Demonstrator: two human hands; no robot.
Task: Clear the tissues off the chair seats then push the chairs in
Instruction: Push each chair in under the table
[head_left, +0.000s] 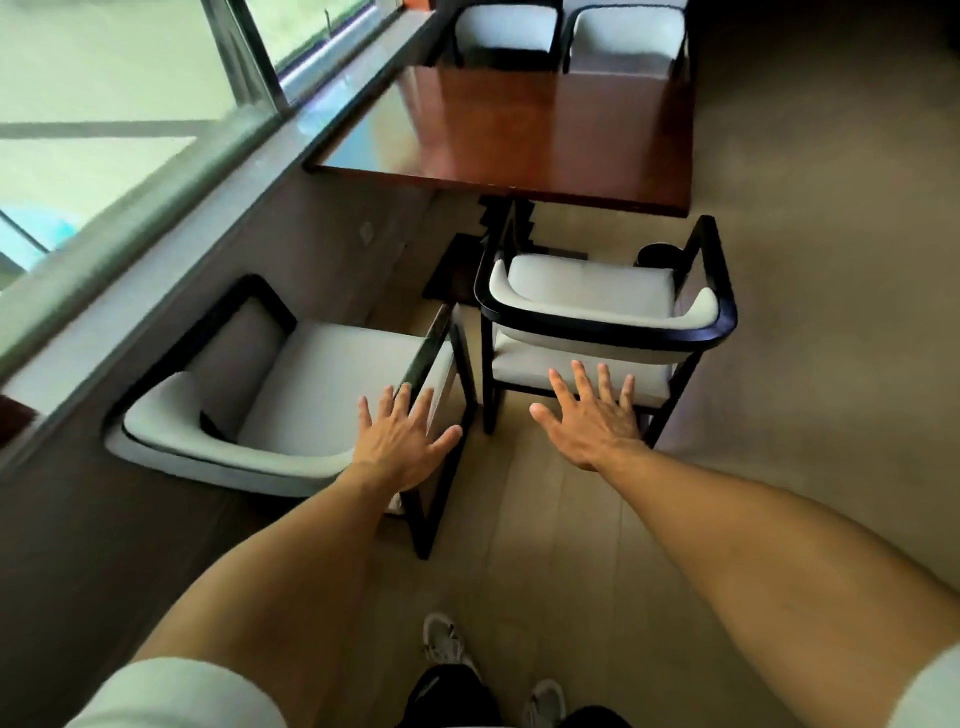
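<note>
Two black-framed chairs with white cushions stand in front of me, both pulled out from the dark red table. The left chair is turned sideways with its seat bare; no tissue shows on it. The right chair faces the table, its back toward me, and its seat looks bare too. My left hand hovers open with spread fingers over the left chair's near armrest. Fingers also spread, my right hand is in front of the right chair's backrest. Neither hand holds anything.
Two more white chairs are tucked in at the table's far side. A grey window ledge and wall run along the left, close to the left chair. Beige floor lies to the right. My shoes are at the bottom.
</note>
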